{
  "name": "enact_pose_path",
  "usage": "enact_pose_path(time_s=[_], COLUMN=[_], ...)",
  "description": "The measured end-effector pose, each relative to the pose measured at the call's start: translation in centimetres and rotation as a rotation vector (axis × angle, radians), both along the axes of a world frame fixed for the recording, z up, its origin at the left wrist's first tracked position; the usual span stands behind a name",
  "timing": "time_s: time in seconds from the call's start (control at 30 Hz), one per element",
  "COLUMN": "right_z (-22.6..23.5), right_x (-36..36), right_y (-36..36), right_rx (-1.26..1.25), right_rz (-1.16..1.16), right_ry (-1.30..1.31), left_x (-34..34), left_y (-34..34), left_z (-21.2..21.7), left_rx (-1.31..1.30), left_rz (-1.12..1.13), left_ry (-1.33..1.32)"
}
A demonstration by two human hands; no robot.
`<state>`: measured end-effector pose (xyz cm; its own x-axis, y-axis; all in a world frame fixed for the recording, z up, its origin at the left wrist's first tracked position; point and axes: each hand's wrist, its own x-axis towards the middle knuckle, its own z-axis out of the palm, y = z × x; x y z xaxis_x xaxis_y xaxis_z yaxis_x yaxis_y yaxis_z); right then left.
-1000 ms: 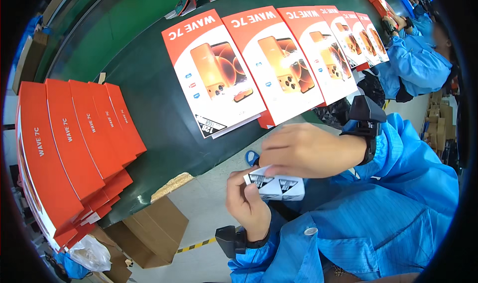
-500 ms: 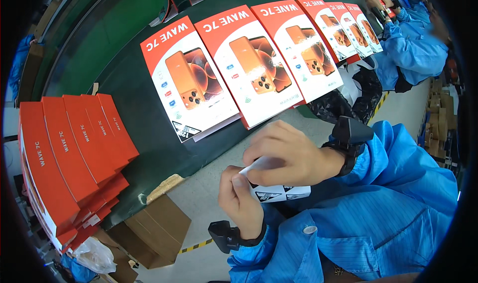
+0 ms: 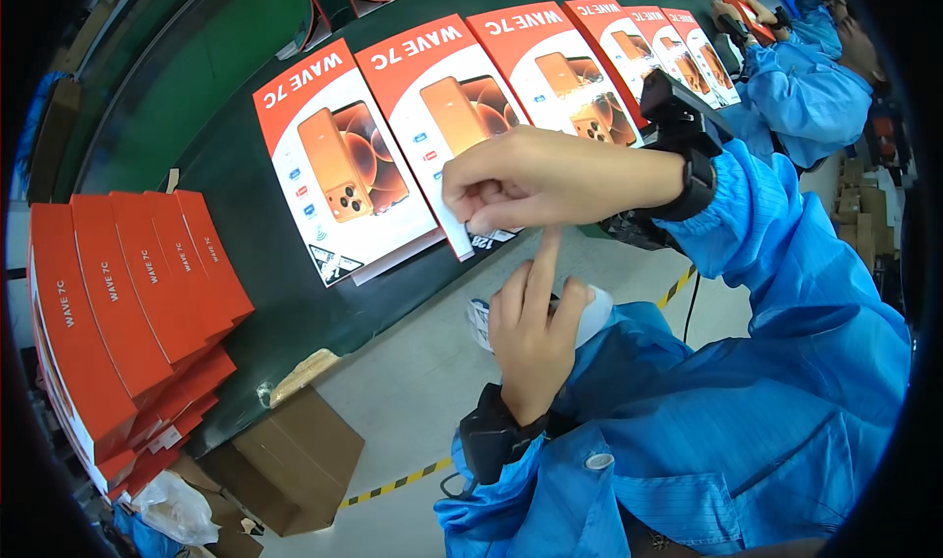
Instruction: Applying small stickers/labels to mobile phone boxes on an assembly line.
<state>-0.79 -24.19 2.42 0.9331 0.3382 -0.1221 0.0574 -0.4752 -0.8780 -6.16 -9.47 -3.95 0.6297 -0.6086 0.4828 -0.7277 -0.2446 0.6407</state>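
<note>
Looking down from my head camera, my right hand has risen since half a second ago: it was low beside my left hand over my lap, and now it is up at the near edge of the green table, its fingertips pinched narrowly on a small white sticker held just over the corner of the second phone box in the row. My left hand has stayed low in front of my blue sleeve, curled around the white sticker roll it was already gripping, but its forefinger now points straight up toward my right hand, close under it without touching as far as I can tell. The row of flat boxes with an orange phone pictured on them has slid lower and nearer in my view; the first box lies just left of the one I am working on, and they overlap. To my left a stack of red boxes leans in a fan on the table edge. An open brown carton stands on the floor below; what is in it I cannot tell.
</note>
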Motion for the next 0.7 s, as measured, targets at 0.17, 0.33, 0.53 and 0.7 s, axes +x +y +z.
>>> enact_pose_path(time_s=[0.17, 0.33, 0.53, 0.7], right_z=[-0.1, -0.6, -1.0, -0.9], right_x=[0.5, 0.6, 0.8, 0.8], right_y=[0.8, 0.5, 0.4, 0.5], right_rx=[0.005, 0.010, 0.034, 0.012], right_rz=[0.018, 0.021, 0.016, 0.010], right_ry=[-0.062, -0.045, -0.082, -0.075], left_x=[-0.4, -0.3, -0.2, -0.2], left_y=[-0.9, -0.9, -1.0, -1.0], left_z=[-1.2, -1.6, -1.5, -1.4], left_rx=[0.082, 0.099, 0.084, 0.078], left_rz=[0.046, 0.070, 0.065, 0.072], left_ry=[-0.072, -0.047, 0.003, 0.030])
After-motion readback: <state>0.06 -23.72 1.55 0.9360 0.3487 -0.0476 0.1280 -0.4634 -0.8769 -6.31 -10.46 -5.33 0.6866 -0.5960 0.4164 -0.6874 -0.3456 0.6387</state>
